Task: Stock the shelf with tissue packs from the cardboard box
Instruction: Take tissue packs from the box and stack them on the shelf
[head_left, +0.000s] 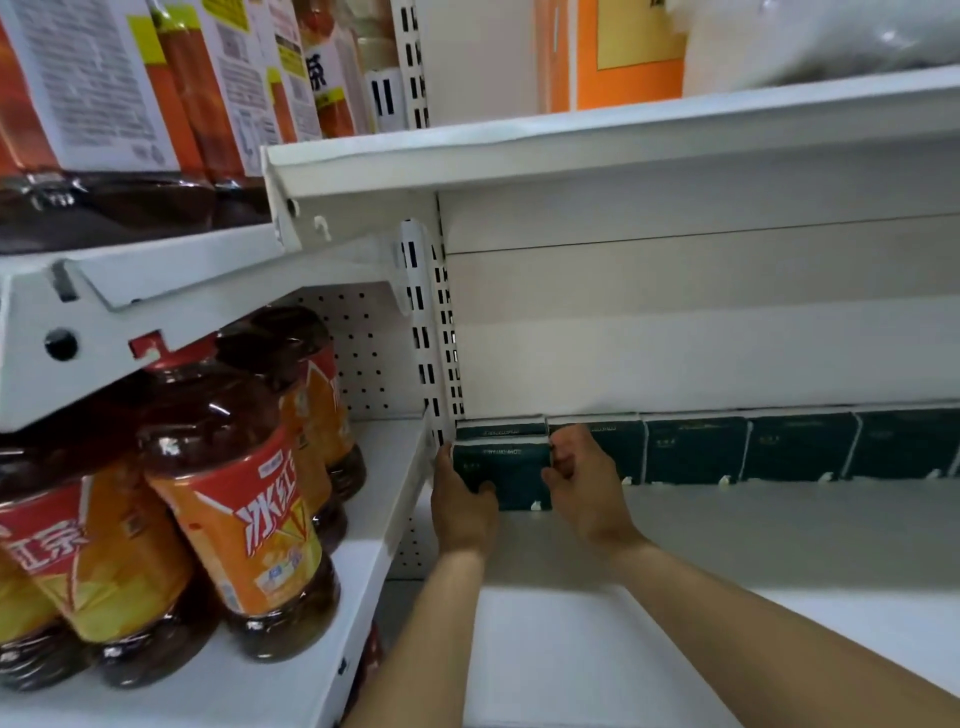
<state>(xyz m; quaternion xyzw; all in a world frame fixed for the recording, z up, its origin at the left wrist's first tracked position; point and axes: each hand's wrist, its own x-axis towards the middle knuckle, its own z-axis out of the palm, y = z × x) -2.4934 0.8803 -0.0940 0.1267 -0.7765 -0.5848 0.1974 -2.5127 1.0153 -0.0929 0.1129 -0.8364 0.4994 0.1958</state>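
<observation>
A dark green tissue pack (506, 470) stands at the far left of the white shelf (727, 530), in front of another pack (501, 429) by the back wall. My left hand (460, 501) grips its left side, thumb on the front. My right hand (584, 483) holds its right edge with curled fingers. A row of the same green packs (748, 449) runs to the right along the back wall. The cardboard box is out of view.
Large iced-tea bottles (249, 499) fill the neighbouring shelf on the left, behind a slotted upright (431, 332). The white shelf above (623, 156) hangs low over the packs. More bottles (171, 104) stand at the upper left.
</observation>
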